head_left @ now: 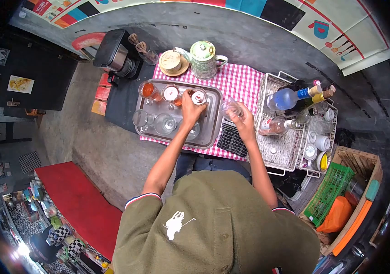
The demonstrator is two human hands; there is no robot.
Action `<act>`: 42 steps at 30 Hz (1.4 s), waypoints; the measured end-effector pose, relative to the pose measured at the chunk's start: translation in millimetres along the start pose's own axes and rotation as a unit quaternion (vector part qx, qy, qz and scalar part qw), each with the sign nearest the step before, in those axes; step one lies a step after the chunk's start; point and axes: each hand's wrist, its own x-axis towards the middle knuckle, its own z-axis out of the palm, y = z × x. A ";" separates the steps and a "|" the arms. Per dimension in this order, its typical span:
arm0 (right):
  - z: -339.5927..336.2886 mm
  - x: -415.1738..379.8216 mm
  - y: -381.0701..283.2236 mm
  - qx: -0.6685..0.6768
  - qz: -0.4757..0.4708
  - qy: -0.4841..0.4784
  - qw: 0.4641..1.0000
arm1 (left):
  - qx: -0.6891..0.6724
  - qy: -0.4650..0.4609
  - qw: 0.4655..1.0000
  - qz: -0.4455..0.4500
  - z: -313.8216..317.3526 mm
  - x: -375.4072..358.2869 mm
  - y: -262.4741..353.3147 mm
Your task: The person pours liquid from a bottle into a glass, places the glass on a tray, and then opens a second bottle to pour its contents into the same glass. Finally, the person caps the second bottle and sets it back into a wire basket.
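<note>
My left hand (pixel 192 110) is closed around a glass mug (pixel 198 96) with a white top, standing at the back right of the grey tray (pixel 216 119). My right hand (pixel 243 119) grips a clear drinking glass (pixel 229 108) just off the tray's right edge. Beside the left hand's mug is another glass mug with a white top (pixel 171 92), and at the back left corner a glass of amber drink (pixel 148 90). Along the tray's front are a clear glass mug (pixel 142 118), a clear glass (pixel 165 123) and another clear glass (pixel 194 132), partly hidden by my left forearm.
A red checked cloth (pixel 245 82) lies under the tray, with a dark folded cloth (pixel 232 139) on it. Behind stand a green patterned pitcher (pixel 203 64), a cup on a saucer (pixel 172 60) and a coffee maker (pixel 115 52). To the right, a white rack (pixel 277 155) holds several bottles.
</note>
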 end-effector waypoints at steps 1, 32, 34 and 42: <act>-0.5 -0.2 0.2 -0.001 0.000 0.000 1.000 | -0.004 0.003 1.000 0.001 0.1 0.2 0.1; 16.8 -32.2 7.7 -0.025 -0.005 -0.047 0.999 | -0.062 -0.083 0.993 0.063 -51.5 -96.6 62.3; 26.2 -41.6 2.1 -0.038 -0.002 -0.058 0.998 | -0.116 -0.141 0.983 0.032 -63.6 -108.9 81.1; 67.2 -93.2 1.7 -0.044 0.024 -0.056 0.997 | -0.212 -0.136 0.968 -0.007 -72.5 -144.8 84.8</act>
